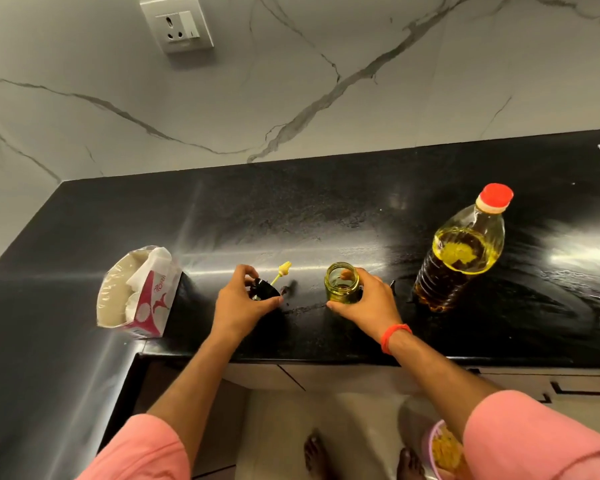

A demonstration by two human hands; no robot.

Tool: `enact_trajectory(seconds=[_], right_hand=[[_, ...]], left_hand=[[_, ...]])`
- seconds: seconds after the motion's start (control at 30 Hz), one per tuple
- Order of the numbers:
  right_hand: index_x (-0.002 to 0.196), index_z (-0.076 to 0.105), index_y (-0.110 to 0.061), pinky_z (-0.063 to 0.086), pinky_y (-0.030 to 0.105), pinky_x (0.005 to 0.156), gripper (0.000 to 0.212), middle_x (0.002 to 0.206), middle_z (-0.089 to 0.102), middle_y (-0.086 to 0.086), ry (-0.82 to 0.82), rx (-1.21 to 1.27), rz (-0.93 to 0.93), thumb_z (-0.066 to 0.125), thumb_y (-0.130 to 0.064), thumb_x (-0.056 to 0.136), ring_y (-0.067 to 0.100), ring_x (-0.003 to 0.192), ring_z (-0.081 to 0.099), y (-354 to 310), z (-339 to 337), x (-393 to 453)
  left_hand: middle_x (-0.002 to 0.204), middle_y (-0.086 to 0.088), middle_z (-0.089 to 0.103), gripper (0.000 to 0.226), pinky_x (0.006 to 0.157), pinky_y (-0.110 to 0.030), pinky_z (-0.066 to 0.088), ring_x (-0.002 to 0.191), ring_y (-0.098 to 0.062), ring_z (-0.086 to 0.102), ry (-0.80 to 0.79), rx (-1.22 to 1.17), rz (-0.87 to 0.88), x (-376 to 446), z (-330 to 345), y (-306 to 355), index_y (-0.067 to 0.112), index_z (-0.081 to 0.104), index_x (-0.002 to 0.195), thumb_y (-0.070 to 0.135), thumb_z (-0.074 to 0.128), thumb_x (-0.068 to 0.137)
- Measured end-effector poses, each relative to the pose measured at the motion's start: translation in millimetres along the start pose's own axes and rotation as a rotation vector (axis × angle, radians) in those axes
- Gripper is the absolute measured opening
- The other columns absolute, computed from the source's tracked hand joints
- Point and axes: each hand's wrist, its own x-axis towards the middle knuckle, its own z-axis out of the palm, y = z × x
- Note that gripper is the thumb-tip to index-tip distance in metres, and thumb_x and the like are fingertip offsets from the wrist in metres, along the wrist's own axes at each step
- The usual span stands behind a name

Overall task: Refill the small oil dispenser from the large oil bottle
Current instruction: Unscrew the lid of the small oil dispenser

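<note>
Preparation is what you are doing: your right hand (pixel 368 303) is wrapping round the open small oil dispenser (pixel 342 283) at lower centre of the frame, while your left hand (pixel 243 303) is gripping its black lid (pixel 264 289), with a yellow brush, just left of it. The large oil bottle (pixel 459 251), at right, is standing capped with its red cap (pixel 495 197), so you are likely needing 1 hand free to uncap it next.

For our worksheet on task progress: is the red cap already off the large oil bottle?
No: the red cap sits on the neck of the large oil bottle, which stands untouched on the counter.
</note>
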Motion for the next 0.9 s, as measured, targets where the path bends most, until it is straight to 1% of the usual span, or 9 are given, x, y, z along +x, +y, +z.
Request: enact_trajectory(seconds=[0.1, 0.27, 0.33, 0.4, 0.5, 0.6, 0.77, 0.83, 0.9], right_hand=[[0.121, 0.066, -0.026, 0.053, 0.042, 0.100, 0.064, 0.114, 0.068, -0.002, -0.003, 0.002, -0.002, 0.094, -0.037, 0.064, 0.020, 0.113, 0.060, -0.9, 0.9, -0.4], [0.121, 0.066, -0.025, 0.053, 0.043, 0.100, 0.063, 0.114, 0.068, -0.001, -0.004, 0.011, 0.003, 0.093, -0.036, 0.065, 0.020, 0.113, 0.060, -1.7, 0.9, -1.4], [0.122, 0.065, -0.025, 0.052, 0.043, 0.100, 0.064, 0.114, 0.068, -0.002, -0.006, 0.019, 0.006, 0.093, -0.035, 0.065, 0.020, 0.114, 0.060, -1.9, 1.0, -1.8], [0.122, 0.065, -0.025, 0.052, 0.044, 0.101, 0.064, 0.115, 0.068, -0.002, -0.006, 0.025, 0.009, 0.093, -0.035, 0.066, 0.021, 0.115, 0.059, -2.1, 1.3, -2.2], [0.123, 0.064, -0.025, 0.051, 0.044, 0.102, 0.066, 0.116, 0.068, -0.002, -0.012, 0.033, 0.014, 0.093, -0.036, 0.065, 0.021, 0.117, 0.058, -2.0, 1.4, -2.0], [0.127, 0.062, -0.027, 0.050, 0.044, 0.104, 0.071, 0.119, 0.066, -0.002, -0.022, 0.028, 0.029, 0.094, -0.037, 0.064, 0.022, 0.120, 0.057, -0.7, 0.5, -1.7], [0.148, 0.039, -0.039, 0.038, 0.043, 0.115, 0.102, 0.139, 0.054, -0.001, -0.046, 0.048, 0.050, 0.095, -0.036, 0.062, 0.023, 0.135, 0.044, 1.3, -7.7, -7.2], [0.150, 0.033, -0.043, 0.035, 0.044, 0.117, 0.109, 0.143, 0.052, -0.006, -0.052, 0.062, 0.022, 0.095, -0.039, 0.061, 0.020, 0.137, 0.042, -0.5, -14.2, -9.3], [0.150, 0.030, -0.046, 0.035, 0.046, 0.117, 0.112, 0.147, 0.050, -0.010, -0.054, 0.071, -0.013, 0.095, -0.047, 0.059, 0.018, 0.139, 0.041, -3.1, -22.1, -11.3]], left_hand=[[0.104, 0.005, 0.061, 0.060, 0.077, -0.035, 0.059, 0.086, -0.015, 0.064, 0.034, 0.068, -0.003, -0.9, 7.0, -6.3, 0.027, 0.049, 0.104, 0.032, 0.095, 0.066], [0.093, 0.012, 0.057, 0.063, 0.074, -0.039, 0.058, 0.085, -0.016, 0.064, 0.095, 0.137, -0.002, -1.5, 11.2, -12.3, 0.027, 0.045, 0.102, 0.032, 0.095, 0.066], [0.090, 0.014, 0.057, 0.063, 0.072, -0.041, 0.059, 0.081, -0.014, 0.063, 0.101, 0.187, -0.003, -1.0, 11.7, -13.7, 0.031, 0.042, 0.100, 0.036, 0.095, 0.066], [0.090, 0.014, 0.058, 0.065, 0.073, -0.044, 0.059, 0.081, -0.017, 0.064, 0.107, 0.246, -0.010, -1.2, 11.4, -12.3, 0.034, 0.039, 0.100, 0.043, 0.093, 0.066], [0.103, 0.008, 0.064, 0.070, 0.076, -0.043, 0.059, 0.089, -0.021, 0.067, 0.108, 0.274, -0.017, -2.1, 11.3, -9.0, 0.035, 0.039, 0.108, 0.049, 0.092, 0.065], [0.126, 0.002, 0.064, 0.081, 0.082, -0.043, 0.057, 0.107, -0.024, 0.066, 0.091, 0.273, 0.002, -4.8, 12.6, -5.6, 0.035, 0.041, 0.125, 0.050, 0.092, 0.064], [0.145, 0.001, 0.053, 0.098, 0.089, -0.047, 0.054, 0.126, -0.025, 0.057, 0.094, 0.315, 0.044, -8.6, 13.8, 1.3, 0.037, 0.036, 0.146, 0.050, 0.091, 0.066], [0.149, -0.001, 0.050, 0.098, 0.096, -0.048, 0.052, 0.129, -0.027, 0.054, 0.106, 0.314, 0.071, -9.0, 14.2, 4.2, 0.035, 0.037, 0.149, 0.050, 0.090, 0.068], [0.147, -0.002, 0.050, 0.096, 0.109, -0.052, 0.044, 0.131, -0.029, 0.050, 0.127, 0.310, 0.103, -9.0, 14.8, 8.9, 0.032, 0.039, 0.149, 0.049, 0.090, 0.068]])
